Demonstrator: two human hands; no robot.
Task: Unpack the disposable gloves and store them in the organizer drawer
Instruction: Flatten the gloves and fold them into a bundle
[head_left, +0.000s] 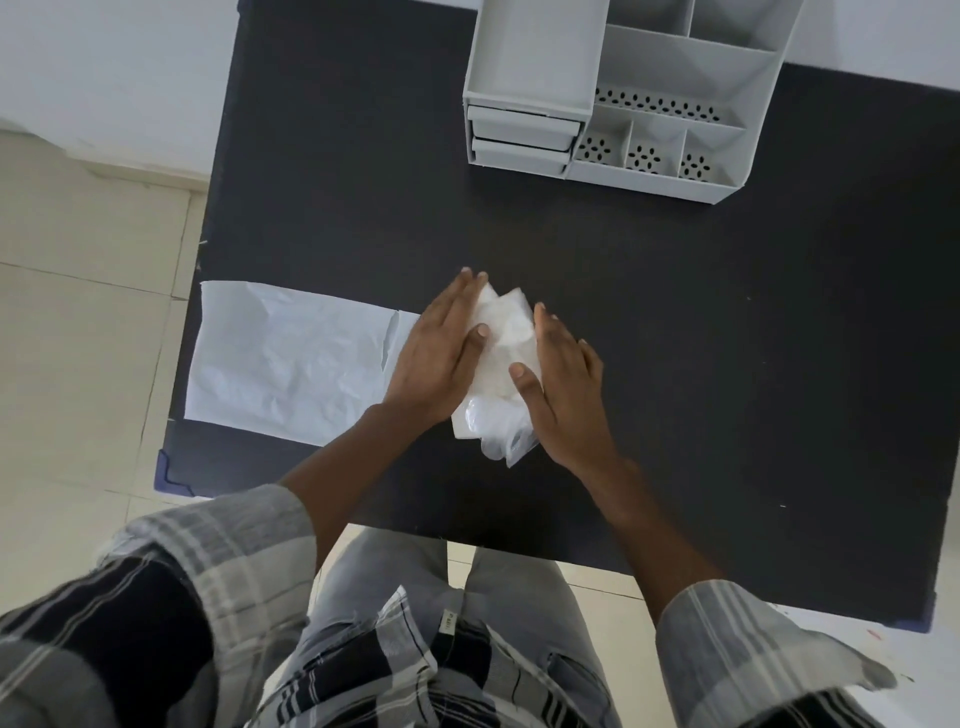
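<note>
Disposable gloves (501, 358), a crinkly clear-white plastic bundle, sit on the black table (675, 364) well in front of the grey desk organizer (613, 93), closer to the person than to it. From the head camera, both hands are flat on the bundle. The left hand (441, 358) lies over its left side with fingers straight and together, thumb resting on top of the plastic. The right hand (563, 384) covers the right side the same way, fingers stretched out, thumb pressing the middle. So neither hand is really clutching anything, they're just pressing the bundle down between them. The near end of the plastic sticks out loose below the palms.

Just left of the bundle, also far from the organizer, there's a flat white wrapper sheet (291, 358), wrinkled, running out to the table's left edge; the left hand overlaps its right end.

The organizer stands at the far edge of the table. Its two small drawers (522, 140) are stacked at its front left, both look pushed in, and there are perforated little compartments (644, 156) to the right of them.
</note>
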